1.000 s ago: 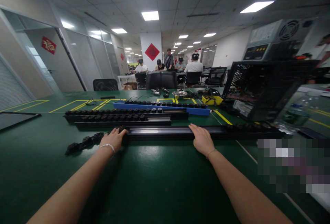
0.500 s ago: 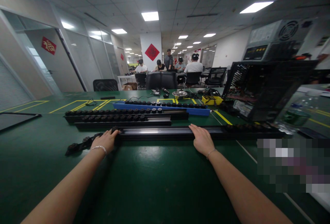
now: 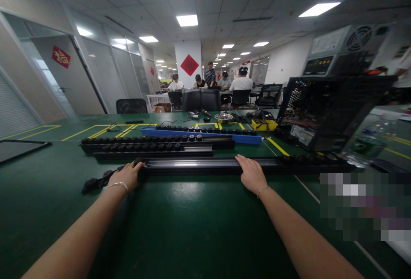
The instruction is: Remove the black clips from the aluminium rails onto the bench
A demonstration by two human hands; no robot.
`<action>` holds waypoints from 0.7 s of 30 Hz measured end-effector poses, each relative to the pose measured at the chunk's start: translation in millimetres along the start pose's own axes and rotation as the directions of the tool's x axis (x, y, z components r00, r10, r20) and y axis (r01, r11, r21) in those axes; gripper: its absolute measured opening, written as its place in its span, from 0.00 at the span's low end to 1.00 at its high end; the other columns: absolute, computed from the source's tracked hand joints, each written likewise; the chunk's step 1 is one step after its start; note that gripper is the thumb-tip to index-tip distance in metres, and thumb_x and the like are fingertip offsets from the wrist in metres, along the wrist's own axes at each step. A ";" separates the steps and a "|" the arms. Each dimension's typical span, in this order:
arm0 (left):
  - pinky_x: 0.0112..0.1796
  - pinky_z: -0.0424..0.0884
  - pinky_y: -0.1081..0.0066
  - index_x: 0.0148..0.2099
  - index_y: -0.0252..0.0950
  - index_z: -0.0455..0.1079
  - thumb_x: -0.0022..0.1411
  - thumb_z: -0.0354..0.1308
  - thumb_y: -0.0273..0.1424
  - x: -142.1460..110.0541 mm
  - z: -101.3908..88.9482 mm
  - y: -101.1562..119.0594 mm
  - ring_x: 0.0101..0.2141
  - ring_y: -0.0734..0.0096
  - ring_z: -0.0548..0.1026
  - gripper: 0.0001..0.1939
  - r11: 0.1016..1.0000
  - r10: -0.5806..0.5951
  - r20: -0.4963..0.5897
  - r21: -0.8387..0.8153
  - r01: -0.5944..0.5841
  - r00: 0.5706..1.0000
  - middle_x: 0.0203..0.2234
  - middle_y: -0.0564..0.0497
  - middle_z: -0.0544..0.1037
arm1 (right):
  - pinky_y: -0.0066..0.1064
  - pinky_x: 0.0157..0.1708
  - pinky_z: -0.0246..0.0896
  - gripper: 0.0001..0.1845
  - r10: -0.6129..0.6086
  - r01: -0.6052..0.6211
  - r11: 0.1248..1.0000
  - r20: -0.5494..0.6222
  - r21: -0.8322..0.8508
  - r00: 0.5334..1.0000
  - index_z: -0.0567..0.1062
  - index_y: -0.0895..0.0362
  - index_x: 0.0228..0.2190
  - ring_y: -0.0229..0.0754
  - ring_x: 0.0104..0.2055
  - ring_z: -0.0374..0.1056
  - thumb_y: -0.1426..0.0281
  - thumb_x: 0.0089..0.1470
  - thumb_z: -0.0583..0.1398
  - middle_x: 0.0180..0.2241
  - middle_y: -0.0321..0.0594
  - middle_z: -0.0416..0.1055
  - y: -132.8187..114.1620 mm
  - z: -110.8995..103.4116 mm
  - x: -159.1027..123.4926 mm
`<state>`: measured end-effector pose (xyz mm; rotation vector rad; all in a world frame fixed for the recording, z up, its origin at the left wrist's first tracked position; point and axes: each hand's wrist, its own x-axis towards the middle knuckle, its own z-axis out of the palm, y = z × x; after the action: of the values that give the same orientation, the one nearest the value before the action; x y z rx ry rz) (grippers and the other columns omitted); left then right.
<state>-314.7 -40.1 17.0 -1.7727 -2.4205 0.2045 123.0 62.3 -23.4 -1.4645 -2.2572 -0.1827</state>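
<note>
A long black rail (image 3: 192, 164) with a shiny metal channel lies crosswise on the green table in front of me. My right hand (image 3: 252, 174) grips it right of its middle, fingertips over the top edge. At the rail's left end, my left hand (image 3: 126, 175) is closed on a black segmented strip with roller-like parts (image 3: 93, 185). Part of that strip trails onto the table past my left hand; the rest is covered by my fingers. Dark round parts (image 3: 308, 159) sit along the rail's right end.
Beyond the rail lie two shorter black rails (image 3: 154, 155) with rows of rollers and a blue rail (image 3: 253, 138). An open computer case (image 3: 321, 112), a plastic bottle (image 3: 369, 144), a yellow tray (image 3: 263, 125) and a metal bowl (image 3: 224, 117) stand farther off. People sit in the background.
My left hand has shifted slightly left, away from the rail's end, still on the black strip. My right hand has stayed in place on the rail.
</note>
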 end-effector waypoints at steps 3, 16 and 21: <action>0.50 0.65 0.57 0.62 0.44 0.54 0.53 0.43 0.21 0.6 2.7 -6.2 0.57 0.57 0.62 0.33 0.999 -0.033 0.008 0.001 0.033 0.999 0.59 0.44 0.60 | 0.38 0.57 0.47 0.34 0.006 -0.006 1.000 0.008 0.002 1.000 0.64 0.59 0.54 0.42 0.57 0.56 0.83 0.44 0.48 0.58 0.41 0.61 -0.5 -1.0 0.1; 0.50 0.63 0.54 0.59 0.45 0.59 0.54 0.44 0.27 1.9 12.5 -16.1 0.55 0.56 0.63 0.29 0.997 -0.078 -0.091 -0.004 0.078 0.993 0.57 0.44 0.63 | 0.39 0.56 0.49 0.35 0.001 -0.001 1.000 0.003 -0.007 1.000 0.64 0.57 0.54 0.43 0.56 0.57 0.83 0.43 0.49 0.57 0.41 0.61 -0.8 -1.9 0.4; 0.52 0.59 0.52 0.59 0.43 0.58 0.57 0.42 0.28 -2.2 15.8 -11.7 0.57 0.55 0.60 0.27 0.984 -0.178 -0.118 -0.053 0.173 0.977 0.61 0.42 0.57 | 0.39 0.57 0.48 0.34 0.001 -0.001 1.000 0.007 -0.005 1.000 0.64 0.59 0.55 0.43 0.57 0.56 0.83 0.44 0.48 0.58 0.41 0.61 -1.7 -3.0 0.1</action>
<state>-328.0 -46.2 3.6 -1.5270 -2.4912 0.0241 122.3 60.6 -20.5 -1.4716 -2.2627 -0.1839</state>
